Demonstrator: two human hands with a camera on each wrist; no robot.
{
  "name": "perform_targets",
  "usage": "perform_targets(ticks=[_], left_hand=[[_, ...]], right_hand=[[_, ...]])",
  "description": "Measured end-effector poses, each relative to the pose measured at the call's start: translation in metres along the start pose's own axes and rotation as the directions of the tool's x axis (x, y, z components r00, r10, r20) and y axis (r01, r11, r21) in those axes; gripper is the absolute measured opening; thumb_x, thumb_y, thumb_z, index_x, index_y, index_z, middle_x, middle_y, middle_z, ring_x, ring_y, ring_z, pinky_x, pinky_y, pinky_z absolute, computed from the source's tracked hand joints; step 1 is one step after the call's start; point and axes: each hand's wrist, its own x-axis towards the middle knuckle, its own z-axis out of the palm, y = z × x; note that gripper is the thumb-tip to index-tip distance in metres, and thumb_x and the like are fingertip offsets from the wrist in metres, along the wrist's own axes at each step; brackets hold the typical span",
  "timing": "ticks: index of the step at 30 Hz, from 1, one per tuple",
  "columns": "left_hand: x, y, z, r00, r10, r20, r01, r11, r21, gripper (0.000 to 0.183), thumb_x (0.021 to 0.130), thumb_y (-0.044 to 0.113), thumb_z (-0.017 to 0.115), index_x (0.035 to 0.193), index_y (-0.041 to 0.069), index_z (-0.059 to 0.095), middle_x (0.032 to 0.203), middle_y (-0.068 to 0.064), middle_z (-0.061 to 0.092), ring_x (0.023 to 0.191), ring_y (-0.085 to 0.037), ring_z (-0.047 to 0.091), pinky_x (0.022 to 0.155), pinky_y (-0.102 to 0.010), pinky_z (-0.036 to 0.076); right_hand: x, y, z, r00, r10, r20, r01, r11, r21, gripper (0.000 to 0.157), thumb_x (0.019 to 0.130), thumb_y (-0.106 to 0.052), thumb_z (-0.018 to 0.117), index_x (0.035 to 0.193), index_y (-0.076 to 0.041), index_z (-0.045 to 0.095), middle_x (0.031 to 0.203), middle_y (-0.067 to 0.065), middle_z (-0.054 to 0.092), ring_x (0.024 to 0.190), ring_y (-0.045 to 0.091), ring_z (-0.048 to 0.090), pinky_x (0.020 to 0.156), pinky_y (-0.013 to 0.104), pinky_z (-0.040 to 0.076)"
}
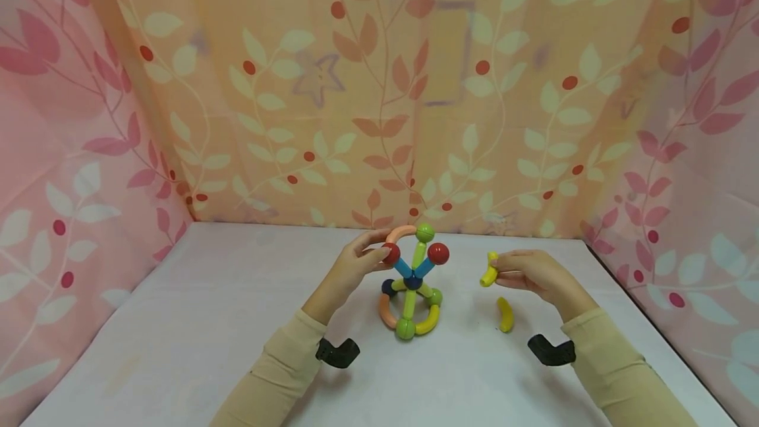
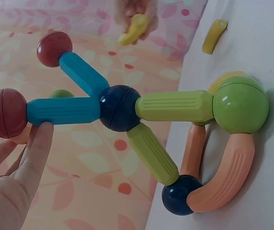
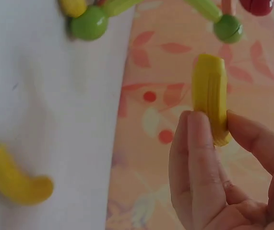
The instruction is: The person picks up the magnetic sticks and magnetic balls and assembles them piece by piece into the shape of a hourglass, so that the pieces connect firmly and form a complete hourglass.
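Observation:
My left hand [image 1: 350, 267] holds a stick-and-ball toy structure by its upper left red ball [image 1: 391, 254], with fingers near the salmon curved rod behind. The structure stands on the table, with a dark blue ball [image 2: 120, 108] at its centre. Blue rods [image 2: 64, 110] lead from it to two red balls, and green rods [image 2: 172, 106] run to other balls. Salmon and yellow curved rods form its round base. To the right, my right hand [image 1: 538, 275] pinches a yellow curved rod [image 3: 209, 93] between thumb and fingers, apart from the structure and above the table.
A second yellow curved rod [image 1: 505, 314] lies on the white table [image 1: 196, 321], below and in front of my right hand. Floral cloth [image 1: 379, 84] hangs behind the table and along both sides. A black wrist mount [image 1: 338, 352] sticks out from each sleeve.

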Motion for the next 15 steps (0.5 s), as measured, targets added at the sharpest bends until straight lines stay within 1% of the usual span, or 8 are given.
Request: perform_targets(ticks=[3,6,10,15], left_hand=[[0.000,-0.001,0.000,1.000,0.007,0.002,-0.007,1.000,0.000,0.047,0.101,0.022,0.057,0.144,0.007,0.047,0.146,-0.019,0.050,0.116,-0.024,0.066,0.111,-0.046,0.045],[-0.001,-0.001,0.001,1.000,0.001,-0.006,-0.001,1.000,0.008,0.047,0.101,0.024,0.058,0.144,0.009,0.048,0.141,-0.016,0.055,0.115,-0.025,0.067,0.111,-0.049,0.044],[0.000,-0.002,0.000,1.000,-0.003,-0.014,0.003,1.000,0.016,0.047,0.101,0.026,0.058,0.144,0.010,0.049,0.137,-0.016,0.059,0.114,-0.026,0.068,0.113,-0.055,0.039],[0.001,-0.003,-0.001,1.000,-0.009,-0.015,0.009,1.000,0.008,0.046,0.101,0.027,0.058,0.143,0.011,0.049,0.137,-0.016,0.060,0.116,-0.026,0.067,0.114,-0.054,0.040]], right_hand=[[0.004,-0.015,0.008,0.999,-0.018,0.037,0.016,0.999,0.051,0.045,0.098,-0.022,0.064,0.127,0.010,0.052,0.094,0.000,0.070,0.086,0.011,0.073,0.083,0.027,0.060],[0.008,-0.029,0.014,0.998,-0.043,0.049,0.039,0.996,0.078,0.046,0.098,-0.024,0.063,0.129,0.008,0.050,0.094,-0.001,0.071,0.088,0.011,0.073,0.084,0.027,0.059],[0.015,-0.045,0.022,0.997,-0.067,0.042,0.062,0.993,0.099,0.054,0.098,-0.025,0.064,0.136,0.008,0.046,0.093,-0.003,0.072,0.086,0.011,0.073,0.082,0.025,0.060],[0.021,-0.057,0.030,0.997,-0.064,0.039,0.059,0.991,0.122,0.054,0.098,-0.024,0.064,0.138,0.008,0.045,0.093,-0.003,0.071,0.085,0.010,0.073,0.080,0.023,0.059]])
